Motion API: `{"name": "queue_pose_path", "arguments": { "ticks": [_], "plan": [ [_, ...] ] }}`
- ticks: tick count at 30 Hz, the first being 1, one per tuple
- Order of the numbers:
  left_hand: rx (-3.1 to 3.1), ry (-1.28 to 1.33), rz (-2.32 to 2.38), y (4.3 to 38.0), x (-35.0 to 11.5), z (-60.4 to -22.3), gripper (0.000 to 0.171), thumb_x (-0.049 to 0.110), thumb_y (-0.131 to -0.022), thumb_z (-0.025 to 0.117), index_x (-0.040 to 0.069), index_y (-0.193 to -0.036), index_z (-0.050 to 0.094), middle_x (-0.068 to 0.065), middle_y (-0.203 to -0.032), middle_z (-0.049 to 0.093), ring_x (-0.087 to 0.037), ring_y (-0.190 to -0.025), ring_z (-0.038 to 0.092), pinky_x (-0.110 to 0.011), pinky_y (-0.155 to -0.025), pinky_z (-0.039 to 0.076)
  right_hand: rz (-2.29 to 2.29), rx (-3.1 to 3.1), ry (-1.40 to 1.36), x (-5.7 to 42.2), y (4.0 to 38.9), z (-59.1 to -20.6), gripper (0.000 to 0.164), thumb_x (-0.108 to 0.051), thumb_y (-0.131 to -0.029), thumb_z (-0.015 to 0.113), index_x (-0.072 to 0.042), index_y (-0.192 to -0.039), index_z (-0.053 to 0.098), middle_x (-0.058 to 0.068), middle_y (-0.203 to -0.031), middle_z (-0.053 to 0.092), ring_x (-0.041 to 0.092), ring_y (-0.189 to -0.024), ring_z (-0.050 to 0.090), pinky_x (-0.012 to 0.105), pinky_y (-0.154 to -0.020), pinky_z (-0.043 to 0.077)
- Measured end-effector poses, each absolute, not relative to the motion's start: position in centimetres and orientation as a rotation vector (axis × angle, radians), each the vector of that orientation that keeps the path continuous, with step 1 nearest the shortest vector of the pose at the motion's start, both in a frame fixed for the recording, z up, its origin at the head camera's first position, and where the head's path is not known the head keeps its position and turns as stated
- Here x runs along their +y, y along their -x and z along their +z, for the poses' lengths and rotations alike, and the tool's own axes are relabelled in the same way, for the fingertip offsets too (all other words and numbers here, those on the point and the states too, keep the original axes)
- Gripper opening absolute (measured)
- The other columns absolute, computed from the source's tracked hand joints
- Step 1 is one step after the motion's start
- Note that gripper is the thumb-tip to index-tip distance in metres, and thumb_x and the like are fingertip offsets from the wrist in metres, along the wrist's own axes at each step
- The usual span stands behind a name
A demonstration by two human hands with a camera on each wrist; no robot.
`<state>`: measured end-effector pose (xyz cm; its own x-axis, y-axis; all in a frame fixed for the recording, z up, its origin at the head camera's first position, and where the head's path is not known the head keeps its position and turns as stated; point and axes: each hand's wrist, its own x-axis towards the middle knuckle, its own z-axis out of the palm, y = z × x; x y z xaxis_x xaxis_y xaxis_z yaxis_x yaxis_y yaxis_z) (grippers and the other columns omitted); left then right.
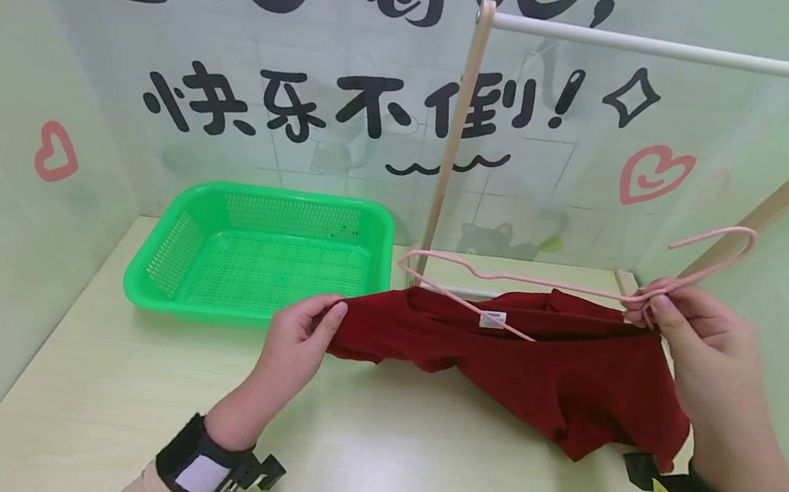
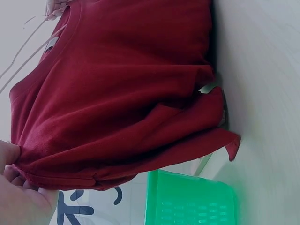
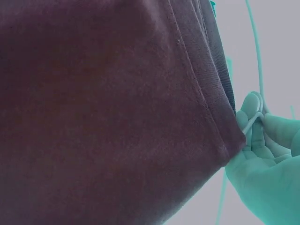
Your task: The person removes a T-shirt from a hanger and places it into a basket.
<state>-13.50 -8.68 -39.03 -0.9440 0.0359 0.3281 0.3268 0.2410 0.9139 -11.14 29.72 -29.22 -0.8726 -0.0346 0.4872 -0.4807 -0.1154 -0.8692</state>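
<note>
A dark red shirt (image 1: 535, 375) with a white label in its neckline hangs between the two hands above the table. The left hand (image 1: 302, 334) pinches its left end at the shoulder or sleeve, and in the left wrist view the thumb lies over the red cloth (image 2: 117, 103). At the upper right, the right hand (image 1: 699, 339) grips a pink hanger (image 1: 556, 285) just below its hook. The hanger's left shoulder stands above the neckline, while its lower bar runs down into the collar. In the right wrist view, the collar edge (image 3: 206, 89) meets the right fingers (image 3: 255, 136).
A green plastic basket (image 1: 251, 318) stands at the back left of the pale table (image 1: 364, 460). Behind the shirt rises a rack with a white rail (image 1: 679, 52) and wooden posts (image 1: 456, 129). Printed curtains (image 1: 345, 163) enclose the back and sides.
</note>
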Motion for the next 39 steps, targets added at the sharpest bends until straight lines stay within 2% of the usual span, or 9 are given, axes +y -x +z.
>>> {"name": "queue_pose_path", "arguments": {
  "ticks": [5,13,17,21,24,29,34,39],
  "plan": [
    [-2.300,0.340,-1.770,13.5,-8.6,-39.1,0.018,0.016,-0.093,0.061,0.003,-0.102,0.070,-0.013,-0.093,0.071,-0.021,-0.079,0.067,-0.022,-0.067,0.055,2.017,-1.944,-0.552,29.1,11.0,-29.3,0.018,0.011,-0.093,0.046,0.012,-0.103,0.060,0.006,-0.093,0.070,0.013,-0.083,0.067,0.016,-0.080,0.052],
    [-2.360,0.331,-1.797,13.4,-8.4,-39.3,0.018,0.014,-0.091,0.063,0.003,-0.104,0.070,-0.012,-0.096,0.071,-0.022,-0.085,0.068,-0.023,-0.070,0.056,1.685,-2.216,-0.597,27.6,11.1,-30.0,0.014,0.011,-0.090,0.053,0.010,-0.100,0.062,-0.003,-0.092,0.069,0.005,-0.084,0.067,0.014,-0.078,0.052],
    [-2.433,0.347,-1.780,13.5,-8.4,-39.5,0.021,0.017,-0.092,0.063,0.009,-0.109,0.070,-0.008,-0.101,0.071,-0.019,-0.088,0.068,-0.025,-0.072,0.056,1.611,-2.240,-0.617,27.4,11.1,-30.4,0.013,0.012,-0.089,0.053,0.012,-0.098,0.062,-0.005,-0.092,0.069,0.003,-0.082,0.067,0.014,-0.076,0.052],
    [-2.477,0.454,-1.735,13.6,-8.3,-39.6,0.029,0.023,-0.097,0.054,0.018,-0.124,0.063,-0.003,-0.110,0.069,-0.016,-0.099,0.067,-0.032,-0.083,0.055,1.591,-2.239,-0.657,27.3,11.2,-30.6,0.010,0.014,-0.088,0.053,0.014,-0.095,0.061,-0.004,-0.092,0.068,0.004,-0.081,0.067,0.015,-0.075,0.053],
    [-2.464,0.583,-1.689,13.7,-8.0,-39.4,0.035,0.028,-0.100,0.047,0.021,-0.134,0.055,-0.001,-0.122,0.064,-0.015,-0.111,0.062,-0.039,-0.095,0.048,1.469,-2.304,-0.657,27.2,11.1,-30.8,0.011,0.015,-0.087,0.055,0.013,-0.095,0.062,-0.007,-0.091,0.068,0.002,-0.081,0.067,0.014,-0.074,0.053],
    [-2.521,0.779,-1.503,13.4,-7.3,-38.4,0.041,0.032,-0.099,0.048,0.023,-0.139,0.048,0.005,-0.136,0.053,-0.015,-0.128,0.048,-0.044,-0.105,0.040,1.270,-2.419,-0.594,26.9,11.0,-31.0,0.016,0.012,-0.085,0.059,0.006,-0.099,0.066,-0.016,-0.088,0.067,-0.004,-0.081,0.065,0.010,-0.074,0.051],
    [-2.630,0.868,-1.340,13.1,-6.6,-37.6,0.040,0.034,-0.097,0.051,0.028,-0.137,0.050,0.008,-0.136,0.052,-0.014,-0.127,0.047,-0.039,-0.099,0.046,1.195,-2.436,-0.576,26.5,11.1,-31.3,0.017,0.010,-0.084,0.062,0.004,-0.098,0.068,-0.018,-0.086,0.067,-0.006,-0.079,0.064,0.007,-0.072,0.049],
    [-2.672,0.912,-1.176,13.0,-5.9,-37.3,0.037,0.030,-0.096,0.056,0.023,-0.132,0.056,0.005,-0.129,0.058,-0.015,-0.121,0.051,-0.035,-0.093,0.049,1.142,-2.423,-0.614,26.2,11.1,-31.3,0.019,0.012,-0.082,0.063,0.003,-0.097,0.069,-0.019,-0.088,0.067,-0.007,-0.079,0.062,0.006,-0.073,0.048]
  ]
}}
